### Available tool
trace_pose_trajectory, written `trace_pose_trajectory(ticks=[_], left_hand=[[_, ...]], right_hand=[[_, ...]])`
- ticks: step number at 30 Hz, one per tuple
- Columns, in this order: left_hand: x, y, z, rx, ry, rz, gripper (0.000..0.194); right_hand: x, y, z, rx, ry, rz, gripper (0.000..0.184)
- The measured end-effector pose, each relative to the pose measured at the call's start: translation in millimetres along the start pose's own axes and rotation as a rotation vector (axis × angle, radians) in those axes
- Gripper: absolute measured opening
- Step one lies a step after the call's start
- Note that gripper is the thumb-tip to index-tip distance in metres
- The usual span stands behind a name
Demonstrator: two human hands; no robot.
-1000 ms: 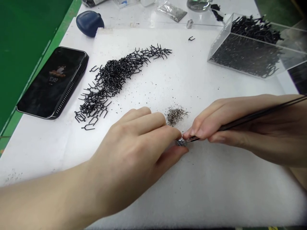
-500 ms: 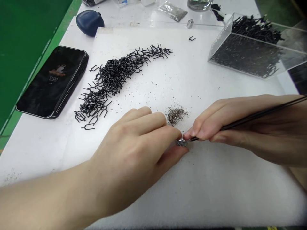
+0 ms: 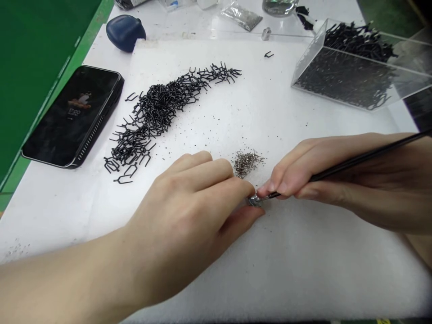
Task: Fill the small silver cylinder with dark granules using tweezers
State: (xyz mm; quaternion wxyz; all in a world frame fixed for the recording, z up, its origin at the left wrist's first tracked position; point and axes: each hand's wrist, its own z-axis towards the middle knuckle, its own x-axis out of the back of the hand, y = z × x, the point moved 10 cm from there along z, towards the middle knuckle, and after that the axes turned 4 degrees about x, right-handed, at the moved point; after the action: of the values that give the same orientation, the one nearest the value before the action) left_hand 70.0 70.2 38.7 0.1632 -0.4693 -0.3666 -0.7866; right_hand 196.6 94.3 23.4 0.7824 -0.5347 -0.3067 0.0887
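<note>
Left hand (image 3: 189, 211) is pinching a small metal part (image 3: 255, 200) between thumb and fingers above a white sheet (image 3: 290, 270). Right hand (image 3: 337, 180) is gripping black tweezers (image 3: 371, 155), their tip meeting the part from three o'clock. Taking that part as centre, glinting granules (image 3: 247, 163) are lying just beyond at twelve; forked black pieces (image 3: 158, 108) are spreading in a band between ten and eleven; a clear box (image 3: 312, 56) is holding more black pieces at one. Dark specks (image 3: 307, 124) are dotting the sheet. Toward ten, a phone (image 3: 72, 117) is resting on the white table (image 3: 64, 207); a green surface (image 3: 37, 54) is showing past the edge.
</note>
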Motion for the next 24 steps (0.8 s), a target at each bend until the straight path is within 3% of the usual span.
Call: trace_pose_trajectory(ticks=[14, 16, 21, 24], left_hand=[[-0.3, -1, 1, -0.003, 0.004, 0.000, 0.011], [0.6, 0, 1, -0.010, 0.006, -0.008, 0.011], [1.8, 1, 0, 0.004, 0.011, -0.013, 0.011], [2.7, 2, 0, 0.009, 0.026, -0.033, 0.012]], right_hand=[[1, 2, 0, -0.022, -0.011, -0.007, 0.024], [4, 3, 0, -0.043, 0.026, -0.027, 0.020], [27, 4, -5, -0.086, 0.262, -0.255, 0.007], [27, 1, -3, -0.057, 0.252, -0.338, 0.003]])
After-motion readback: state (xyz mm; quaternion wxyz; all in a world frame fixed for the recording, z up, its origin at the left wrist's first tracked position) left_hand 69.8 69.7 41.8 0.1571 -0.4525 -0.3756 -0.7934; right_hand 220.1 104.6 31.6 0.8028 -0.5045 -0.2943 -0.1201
